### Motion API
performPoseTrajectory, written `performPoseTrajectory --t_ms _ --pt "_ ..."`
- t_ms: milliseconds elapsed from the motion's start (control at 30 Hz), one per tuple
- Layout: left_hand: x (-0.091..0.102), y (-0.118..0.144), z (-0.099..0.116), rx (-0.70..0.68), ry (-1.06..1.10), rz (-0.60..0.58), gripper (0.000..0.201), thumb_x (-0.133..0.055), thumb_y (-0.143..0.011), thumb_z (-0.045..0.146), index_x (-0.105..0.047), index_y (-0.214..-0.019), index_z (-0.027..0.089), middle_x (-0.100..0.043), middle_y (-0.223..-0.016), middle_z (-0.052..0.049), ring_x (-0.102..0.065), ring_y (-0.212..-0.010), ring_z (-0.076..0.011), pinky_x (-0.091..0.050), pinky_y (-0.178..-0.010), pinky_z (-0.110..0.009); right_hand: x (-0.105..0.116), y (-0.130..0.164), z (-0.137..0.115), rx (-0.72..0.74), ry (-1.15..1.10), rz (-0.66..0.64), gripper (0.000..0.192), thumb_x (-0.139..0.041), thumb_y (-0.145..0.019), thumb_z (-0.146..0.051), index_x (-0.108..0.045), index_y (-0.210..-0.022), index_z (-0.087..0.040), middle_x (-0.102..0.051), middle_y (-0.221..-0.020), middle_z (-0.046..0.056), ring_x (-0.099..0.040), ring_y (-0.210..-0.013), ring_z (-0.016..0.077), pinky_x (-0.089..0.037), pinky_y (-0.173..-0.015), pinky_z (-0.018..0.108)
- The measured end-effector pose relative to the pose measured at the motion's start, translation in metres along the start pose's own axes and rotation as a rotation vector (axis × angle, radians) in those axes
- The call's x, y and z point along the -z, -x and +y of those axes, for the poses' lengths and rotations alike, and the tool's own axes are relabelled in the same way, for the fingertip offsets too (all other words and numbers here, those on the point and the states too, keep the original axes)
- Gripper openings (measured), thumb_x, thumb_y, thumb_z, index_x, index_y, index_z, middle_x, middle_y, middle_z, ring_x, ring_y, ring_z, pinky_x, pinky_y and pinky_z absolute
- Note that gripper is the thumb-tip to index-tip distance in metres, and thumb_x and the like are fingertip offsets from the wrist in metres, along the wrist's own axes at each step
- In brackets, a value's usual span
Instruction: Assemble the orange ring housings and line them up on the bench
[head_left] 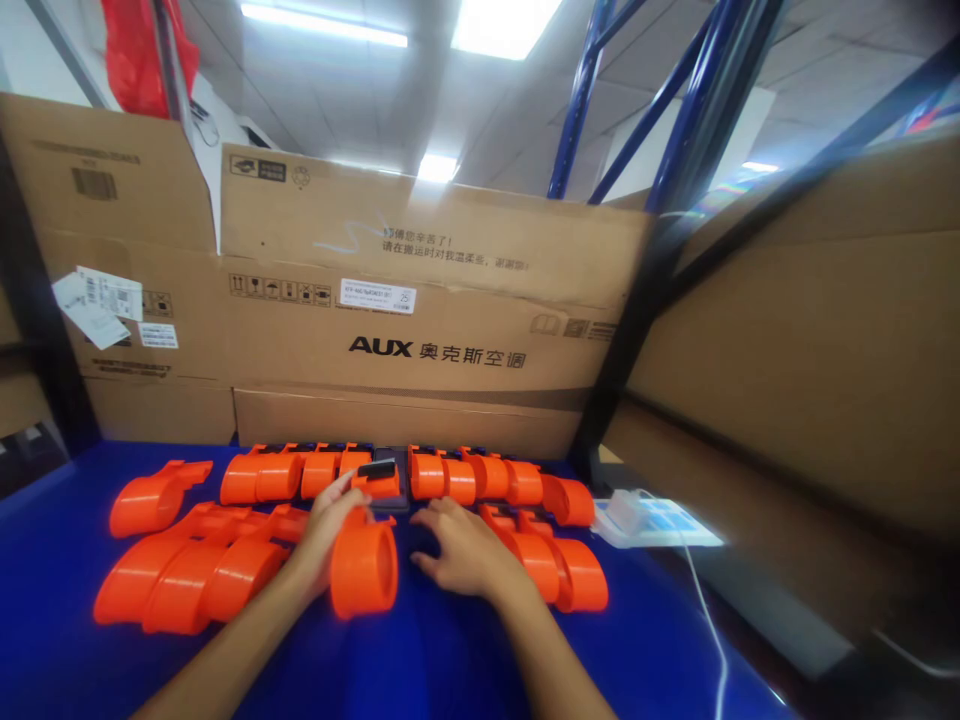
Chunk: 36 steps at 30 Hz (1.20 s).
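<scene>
My left hand [335,525] is closed round an orange plastic ring-shaped piece [364,568], lifted in front of me with its round opening facing right. A flat orange arm with a black strip [376,470] stands up beyond my fingers; it seems to belong to the same piece. My right hand [459,545] hovers or rests just right of it, palm down, thumb and fingers apart, with nothing in it. Similar orange pieces stand close by my right hand, in a back row [460,480] and a front group [581,575].
More orange pieces [180,575] lie to the left on the blue surface [45,610]. A dark flat object [401,480] lies between the back rows. Cardboard [442,310] walls the back. A white power strip [660,522] and its cable lie right, beside a dark post [622,360].
</scene>
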<state>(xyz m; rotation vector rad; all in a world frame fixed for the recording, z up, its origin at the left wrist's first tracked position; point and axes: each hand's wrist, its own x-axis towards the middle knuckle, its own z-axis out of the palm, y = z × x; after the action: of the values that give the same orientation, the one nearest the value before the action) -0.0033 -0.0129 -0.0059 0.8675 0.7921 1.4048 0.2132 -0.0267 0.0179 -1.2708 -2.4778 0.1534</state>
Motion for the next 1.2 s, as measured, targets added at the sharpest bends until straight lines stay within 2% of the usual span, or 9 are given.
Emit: performPoseTrajectory --t_ms 133,267,500,767,867,933,1000,1100,1200 --pt "-0.002 0.001 0.000 -0.006 -0.002 -0.018 0.034 -0.074 -0.064 0.021 -0.067 -0.097 0.016 -0.062 -0.055 0.003 -0.053 -0.045 -0.0104 -0.041 -0.048 -0.020 -0.007 0.002 0.000 -0.051 0.010 -0.120 0.033 -0.070 -0.077 -0.028 -0.066 -0.109 -0.020 -0.065 -0.109 0.009 -0.061 -0.103 0.0263 -0.045 -0.089 0.034" --pt "-0.004 0.001 -0.002 -0.017 -0.003 -0.029 0.044 -0.074 -0.064 0.020 -0.065 -0.107 0.015 -0.062 -0.054 0.003 -0.053 -0.046 -0.0107 -0.042 -0.049 -0.020 -0.014 -0.002 0.003 -0.077 -0.062 -0.165 0.027 -0.068 -0.078 -0.023 -0.065 -0.105 -0.020 -0.063 -0.106 0.007 -0.061 -0.097 0.0227 -0.046 -0.083 0.029" --pt "-0.005 0.002 -0.003 -0.021 -0.019 -0.028 0.063 -0.078 -0.062 0.021 -0.060 -0.121 0.016 -0.067 -0.066 0.003 -0.055 -0.046 -0.0103 -0.043 -0.049 -0.021 -0.020 0.000 0.006 -0.074 -0.156 -0.133 0.024 -0.072 -0.077 -0.022 -0.062 -0.098 -0.021 -0.060 -0.099 0.003 -0.060 -0.087 0.0186 -0.046 -0.077 0.027" --pt "-0.003 0.000 -0.006 -0.053 -0.058 -0.090 0.059 -0.081 -0.063 0.021 -0.060 -0.118 0.019 -0.067 -0.079 0.002 -0.059 -0.052 -0.0106 -0.049 -0.054 -0.024 -0.020 0.000 0.000 0.009 -0.222 -0.073 0.024 -0.070 -0.077 -0.016 -0.063 -0.099 -0.022 -0.060 -0.100 0.003 -0.062 -0.088 0.0187 -0.049 -0.078 0.027" --pt "-0.003 0.000 -0.005 -0.070 -0.075 -0.102 0.055 -0.081 -0.066 0.023 -0.061 -0.117 0.019 -0.066 -0.080 0.001 -0.058 -0.053 -0.0102 -0.049 -0.054 -0.023 -0.017 -0.004 0.000 0.026 -0.223 0.020 0.019 -0.069 -0.080 -0.019 -0.066 -0.099 -0.021 -0.065 -0.096 0.005 -0.063 -0.089 0.0206 -0.049 -0.080 0.029" --pt "-0.004 0.001 -0.005 -0.089 -0.086 -0.109 0.052 -0.081 -0.068 0.025 -0.062 -0.115 0.018 -0.066 -0.082 0.001 -0.057 -0.053 -0.0094 -0.049 -0.053 -0.023 -0.015 -0.008 0.001 0.012 -0.251 0.139 0.010 -0.067 -0.084 -0.025 -0.068 -0.094 -0.021 -0.067 -0.093 0.006 -0.064 -0.087 0.0219 -0.050 -0.081 0.033" --pt "-0.004 0.001 -0.004 -0.105 -0.101 -0.113 0.049 -0.082 -0.069 0.027 -0.062 -0.114 0.018 -0.066 -0.082 0.001 -0.056 -0.052 -0.0089 -0.048 -0.052 -0.022 -0.013 -0.013 0.001 -0.021 -0.345 0.292 0.012 -0.066 -0.087 -0.032 -0.068 -0.091 -0.020 -0.068 -0.087 0.005 -0.064 -0.080 0.0217 -0.051 -0.076 0.034" --pt "-0.005 0.000 -0.005 -0.117 -0.142 -0.106 0.048 -0.082 -0.070 0.031 -0.063 -0.112 0.018 -0.066 -0.080 0.001 -0.055 -0.050 -0.0087 -0.047 -0.050 -0.022 -0.013 -0.019 -0.002 -0.103 -0.660 0.491 0.021 -0.066 -0.087 -0.041 -0.065 -0.089 -0.020 -0.066 -0.077 0.004 -0.064 -0.069 0.0202 -0.054 -0.061 0.031" --pt "-0.006 0.000 -0.007 -0.114 -0.166 -0.093 0.049 -0.082 -0.069 0.034 -0.064 -0.111 0.018 -0.068 -0.082 0.001 -0.055 -0.050 -0.0086 -0.046 -0.050 -0.022 -0.015 -0.023 -0.006 -0.141 -1.007 0.513 0.027 -0.068 -0.085 -0.046 -0.060 -0.090 -0.021 -0.063 -0.076 0.002 -0.066 -0.067 0.0200 -0.058 -0.058 0.032"
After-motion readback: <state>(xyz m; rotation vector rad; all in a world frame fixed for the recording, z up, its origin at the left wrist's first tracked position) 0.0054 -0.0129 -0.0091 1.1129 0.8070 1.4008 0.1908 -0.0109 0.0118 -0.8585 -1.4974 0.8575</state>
